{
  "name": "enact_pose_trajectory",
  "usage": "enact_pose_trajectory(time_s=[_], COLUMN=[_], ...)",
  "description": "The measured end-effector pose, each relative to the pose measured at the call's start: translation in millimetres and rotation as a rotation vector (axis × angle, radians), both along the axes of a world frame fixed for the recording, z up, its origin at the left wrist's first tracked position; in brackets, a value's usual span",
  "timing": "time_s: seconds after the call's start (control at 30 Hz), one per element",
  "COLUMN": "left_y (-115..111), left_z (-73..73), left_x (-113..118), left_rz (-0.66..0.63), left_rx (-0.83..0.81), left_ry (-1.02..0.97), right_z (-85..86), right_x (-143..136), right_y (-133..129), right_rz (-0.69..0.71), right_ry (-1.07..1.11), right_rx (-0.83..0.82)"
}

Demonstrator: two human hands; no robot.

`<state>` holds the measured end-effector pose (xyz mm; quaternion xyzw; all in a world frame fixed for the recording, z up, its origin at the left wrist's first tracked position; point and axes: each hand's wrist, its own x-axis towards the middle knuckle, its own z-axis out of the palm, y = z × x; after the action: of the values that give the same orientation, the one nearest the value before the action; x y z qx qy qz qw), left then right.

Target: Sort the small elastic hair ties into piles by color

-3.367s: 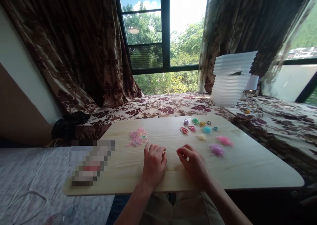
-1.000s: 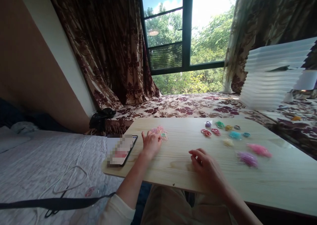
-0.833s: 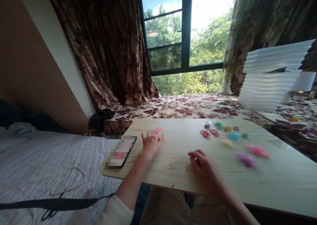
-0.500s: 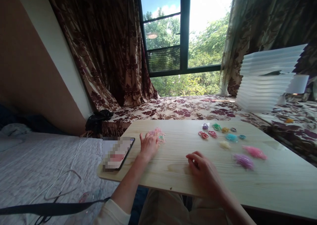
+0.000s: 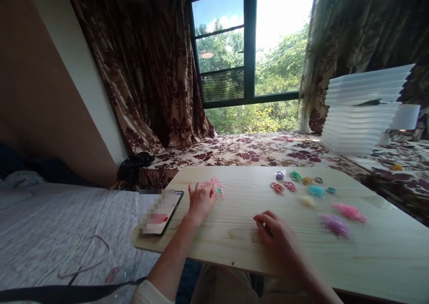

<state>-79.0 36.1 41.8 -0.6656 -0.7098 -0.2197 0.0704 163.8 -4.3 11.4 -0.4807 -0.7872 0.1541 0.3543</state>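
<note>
Covering the near-left part of the loose pink pile (image 5: 218, 185) on the desk (image 5: 231, 228), the left hand (image 5: 202, 200) is angled down, probably so small pieces can be reached; grip not tellable. The right hand (image 5: 272, 229) is held nearer the front, fingers curled, contents unclear. Small coloured bundles (image 5: 316, 191) are spaced rightward, presumably separated by colour.
</note>
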Motion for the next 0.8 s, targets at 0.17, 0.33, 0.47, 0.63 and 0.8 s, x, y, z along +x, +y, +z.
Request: enact_pose_trajectory(time_s=[0.17,0.33,0.47,0.63,0.8], left_y=[2,-5,-19,-38,-47], left_z=[-0.4,0.9,-6.1,-19.5,-27.3], left_x=[-2,13,44,72,74], left_rz=[-0.025,-0.083,-0.216,-0.306,-0.364], left_rx=[0.026,0.058,0.057,0.053,0.043], left_ry=[-0.042,-0.121,-0.207,-0.346,-0.478], right_z=[-0.9,-0.8,-1.3,-1.3,-0.5], right_x=[1,1,0,-1,-1], right_y=[0,0,1,0,-2], right_rz=[0.003,0.002,-0.008,-0.019,-0.036], right_ry=[0.016,0.026,0.021,0.012,0.018], right_rx=[0.016,0.033,0.031,0.028,0.020])
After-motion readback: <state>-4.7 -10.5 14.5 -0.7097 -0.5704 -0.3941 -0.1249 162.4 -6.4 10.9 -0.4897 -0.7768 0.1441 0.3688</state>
